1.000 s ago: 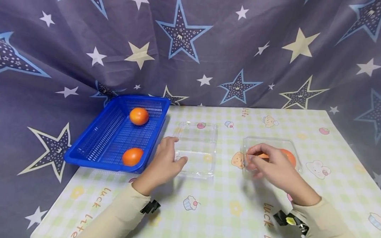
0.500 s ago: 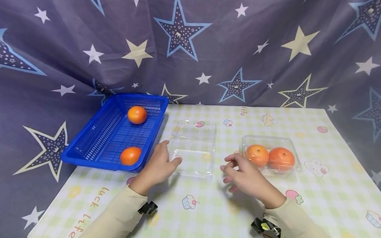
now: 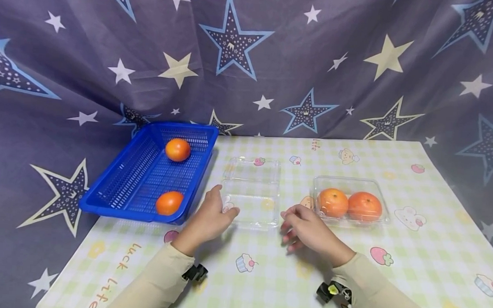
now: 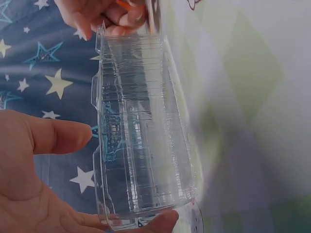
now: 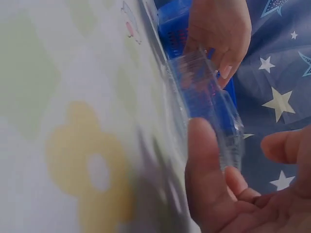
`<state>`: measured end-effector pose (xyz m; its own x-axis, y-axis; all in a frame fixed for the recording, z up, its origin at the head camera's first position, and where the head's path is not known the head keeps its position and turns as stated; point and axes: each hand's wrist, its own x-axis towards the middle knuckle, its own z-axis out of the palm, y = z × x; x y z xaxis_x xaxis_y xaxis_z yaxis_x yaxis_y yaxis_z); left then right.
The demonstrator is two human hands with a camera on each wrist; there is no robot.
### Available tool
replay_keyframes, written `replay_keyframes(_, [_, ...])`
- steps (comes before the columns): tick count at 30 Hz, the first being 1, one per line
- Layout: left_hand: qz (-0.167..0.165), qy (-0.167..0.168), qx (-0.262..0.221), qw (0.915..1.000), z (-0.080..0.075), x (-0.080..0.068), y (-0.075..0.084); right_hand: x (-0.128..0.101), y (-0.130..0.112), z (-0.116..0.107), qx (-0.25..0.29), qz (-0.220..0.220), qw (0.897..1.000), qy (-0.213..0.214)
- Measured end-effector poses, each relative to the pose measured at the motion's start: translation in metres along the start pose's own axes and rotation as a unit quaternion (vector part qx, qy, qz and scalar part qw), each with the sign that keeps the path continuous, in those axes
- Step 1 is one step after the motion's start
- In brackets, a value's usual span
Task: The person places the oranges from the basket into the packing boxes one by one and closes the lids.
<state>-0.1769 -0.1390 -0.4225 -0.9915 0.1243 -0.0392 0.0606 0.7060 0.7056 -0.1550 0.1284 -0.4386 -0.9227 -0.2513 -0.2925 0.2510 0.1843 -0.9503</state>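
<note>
A clear plastic clamshell box (image 3: 250, 209) lies opened flat on the table, its lid folded back toward the far side. At its left side is my left hand (image 3: 208, 219). The left wrist view shows the fingers (image 4: 163, 221) against the box's near end, while the thumb stays apart from the rim. My right hand (image 3: 311, 230) is by the box's right front corner, fingers loosely bent and holding nothing; contact with the box cannot be told. Beyond that hand, a second clear clamshell box (image 3: 352, 181) holds two round orange fruits (image 3: 365, 206), its lid down.
A blue plastic basket (image 3: 122, 211) stands at the left edge, with one orange fruit (image 3: 178, 149) toward its back and another orange fruit (image 3: 169, 202) near its front. A patterned cloth covers the table (image 3: 273, 288). A star-printed curtain (image 3: 249, 94) hangs behind.
My right hand has moved left from over the filled box to the opened box's right side, uncovering the two fruits. The left hand has barely shifted at the opened box's left side.
</note>
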Motion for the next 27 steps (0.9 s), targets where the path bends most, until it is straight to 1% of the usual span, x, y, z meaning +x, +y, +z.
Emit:
replay_keyframes(3, [0.008, -0.005, -0.005, 0.9999, 0.002, 0.0, 0.002, 0.002, 0.005, 0.0, 0.014, 0.0, 1.0, -0.006])
replay_keyframes(6, [0.01, -0.011, -0.004, 0.9999, 0.006, -0.001, 0.004, 0.004, 0.009, 0.0, 0.018, -0.002, 1.0, -0.007])
replay_keyframes(12, [0.017, -0.018, -0.003, 0.9997, 0.012, -0.001, 0.007, 0.006, 0.016, 0.0, -0.006, -0.021, 1.0, 0.013])
replay_keyframes(19, [0.031, -0.015, -0.001, 0.9994, 0.016, -0.001, 0.009, 0.006, 0.019, -0.004, -0.019, -0.039, 0.999, 0.023])
replay_keyframes(24, [0.026, -0.012, -0.002, 0.9996, 0.018, -0.001, 0.01, 0.006, 0.021, -0.006, -0.013, -0.046, 0.999, 0.019])
replay_keyframes(27, [0.03, -0.013, -0.001, 0.9995, 0.019, -0.001, 0.01, 0.006, 0.023, -0.007, -0.004, -0.046, 0.999, 0.015])
